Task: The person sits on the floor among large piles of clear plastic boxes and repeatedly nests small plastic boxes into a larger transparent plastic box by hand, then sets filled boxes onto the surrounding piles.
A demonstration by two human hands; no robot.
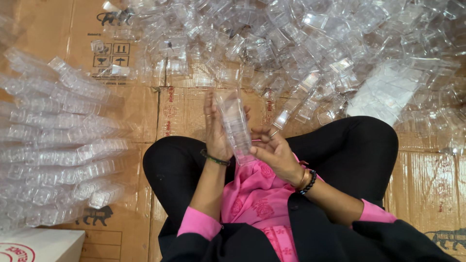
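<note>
Fingers (217, 127) gripping clear plastic stack (235, 127), brown cardboard (141, 109) (flattened) beneath

Dressed in black trousers (359, 145) over both legs, up at 12 o'clock from the body. Pink top (252, 199) with a flower pattern in the middle. Black jacket (310, 233) open over it, down at 6 o'clock. Pink cuffs (198, 222) poking out of the black sleeves. Thin dark green band (215, 159) on the left wrist. Black bead bracelet (309, 182) and a thin golden bangle on the right wrist, at 3 o'clock.
</note>
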